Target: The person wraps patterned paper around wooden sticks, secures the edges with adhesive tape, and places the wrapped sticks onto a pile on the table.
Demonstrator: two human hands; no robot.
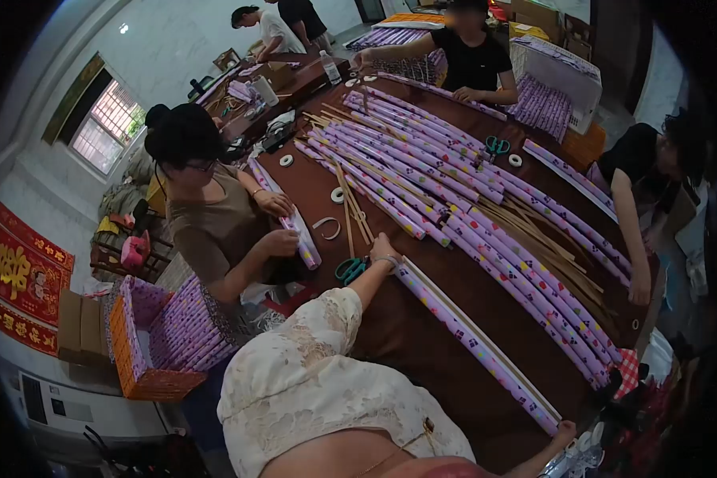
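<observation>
A long roll of lilac patterned wrapping paper (pixel 476 344) lies slantwise before me, with a pale strip and a brown strip along its edge. My right hand (pixel 564 431) is closed at the roll's near end, only partly in view. At the far end, my left hand (pixel 383 246), a bracelet at its wrist, has its fingers curled just past the roll, close to the tips of thin brown strips (pixel 348 209). What it grips is hidden. Teal-handled scissors (pixel 350 271) lie beside my left wrist.
Many patterned rolls (pixel 422 163) cover the middle of the brown table (pixel 422 342). Tape rolls (pixel 286 160) and another pair of scissors (pixel 497 145) lie around them. Co-workers handle rolls at left, back and right. An orange basket (pixel 163 385) holding rolls stands at left.
</observation>
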